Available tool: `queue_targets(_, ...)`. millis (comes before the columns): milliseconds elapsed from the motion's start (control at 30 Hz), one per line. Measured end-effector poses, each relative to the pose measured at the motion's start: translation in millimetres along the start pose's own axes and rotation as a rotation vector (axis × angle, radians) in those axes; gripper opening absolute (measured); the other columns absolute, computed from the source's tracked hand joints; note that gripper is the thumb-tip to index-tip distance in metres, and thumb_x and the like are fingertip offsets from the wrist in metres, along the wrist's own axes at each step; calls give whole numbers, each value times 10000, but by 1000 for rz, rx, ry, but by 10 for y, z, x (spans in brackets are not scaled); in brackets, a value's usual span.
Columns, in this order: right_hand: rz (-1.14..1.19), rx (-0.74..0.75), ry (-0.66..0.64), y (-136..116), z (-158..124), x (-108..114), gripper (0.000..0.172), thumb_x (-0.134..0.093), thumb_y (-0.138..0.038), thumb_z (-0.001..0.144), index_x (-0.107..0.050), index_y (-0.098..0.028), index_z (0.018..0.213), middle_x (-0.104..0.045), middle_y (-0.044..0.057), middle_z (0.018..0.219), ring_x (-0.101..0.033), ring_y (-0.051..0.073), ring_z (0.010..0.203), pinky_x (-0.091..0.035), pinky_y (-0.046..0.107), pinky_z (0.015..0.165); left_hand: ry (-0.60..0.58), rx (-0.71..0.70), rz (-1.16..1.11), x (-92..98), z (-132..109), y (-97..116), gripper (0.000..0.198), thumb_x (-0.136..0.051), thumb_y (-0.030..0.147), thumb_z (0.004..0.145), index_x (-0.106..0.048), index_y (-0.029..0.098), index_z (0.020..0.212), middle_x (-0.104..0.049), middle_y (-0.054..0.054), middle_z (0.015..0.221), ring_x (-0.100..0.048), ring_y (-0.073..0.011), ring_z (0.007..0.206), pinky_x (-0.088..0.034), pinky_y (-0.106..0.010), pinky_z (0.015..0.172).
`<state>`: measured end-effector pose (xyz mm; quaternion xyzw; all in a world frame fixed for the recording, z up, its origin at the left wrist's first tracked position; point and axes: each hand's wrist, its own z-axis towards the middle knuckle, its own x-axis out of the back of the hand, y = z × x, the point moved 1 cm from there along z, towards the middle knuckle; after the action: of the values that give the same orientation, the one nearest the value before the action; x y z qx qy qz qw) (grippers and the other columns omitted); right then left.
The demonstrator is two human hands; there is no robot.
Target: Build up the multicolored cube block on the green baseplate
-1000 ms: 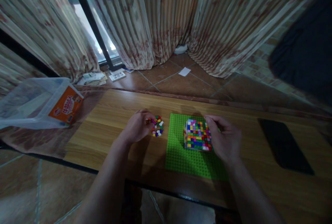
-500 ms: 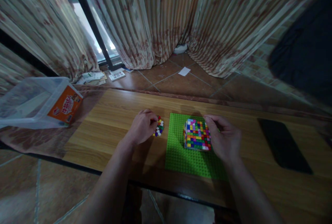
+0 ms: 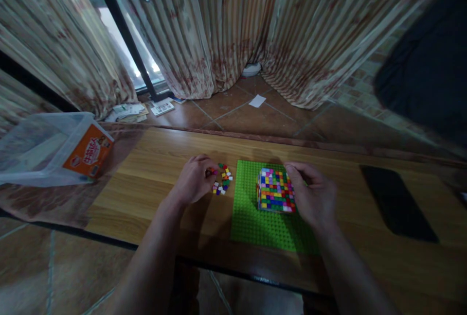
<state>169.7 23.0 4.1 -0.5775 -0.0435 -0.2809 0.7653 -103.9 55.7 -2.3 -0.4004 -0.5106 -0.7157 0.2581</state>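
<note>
A green studded baseplate (image 3: 255, 225) lies on the wooden table (image 3: 153, 183). On it stands a square block of many-coloured small bricks (image 3: 276, 191). My right hand (image 3: 314, 196) curls against the block's right side, thumb and fingers at its far right corner. A small heap of loose coloured bricks (image 3: 222, 179) lies just left of the plate. My left hand (image 3: 193, 179) rests at that heap with its fingertips pinched together on a small brick.
A clear plastic tub with an orange label (image 3: 54, 147) lies on its side at the table's left end. A flat black object (image 3: 397, 203) lies on the table at the right. Curtains, tiled floor and scattered papers (image 3: 160, 108) are beyond.
My left hand reached into the loose bricks, covering part of the heap, then drew back slightly with fingertips pinched. My right hand stayed at the block.
</note>
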Motion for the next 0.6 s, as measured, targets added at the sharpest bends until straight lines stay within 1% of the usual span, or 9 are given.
queue_targets(200,2,-13,2,10,1,-5,249,-609,-419,875,-752,-216,852,-750,38,912,-686,220,884,-524,368,830,3,-9,29,10,-3,13,140,-611,101,778,-704,204,765,-723,-46,888,-642,-207,893,-492,-356,878)
queue_targets(367,11,-12,-4,19,8,-7,258,-607,-429,870,-752,-217,842,-749,37,905,-683,219,875,-524,370,828,19,10,39,-24,9,18,124,-609,132,808,-702,198,758,-720,-56,896,-638,-209,895,-493,-363,880)
queue_targets(500,11,0,-4,15,8,-8,260,-601,-423,874,-753,-216,840,-751,41,908,-685,217,871,-526,363,817,24,1,38,-38,23,15,140,-590,120,815,-688,201,758,-714,-47,894,-631,-203,900,-489,-359,892)
queue_targets(600,12,21,2,8,6,-10,250,-598,-412,880,-752,-219,840,-749,36,896,-686,212,865,-530,354,808,47,-13,-9,-27,26,39,133,-578,177,853,-683,202,776,-708,-44,903,-633,-198,912,-489,-356,903)
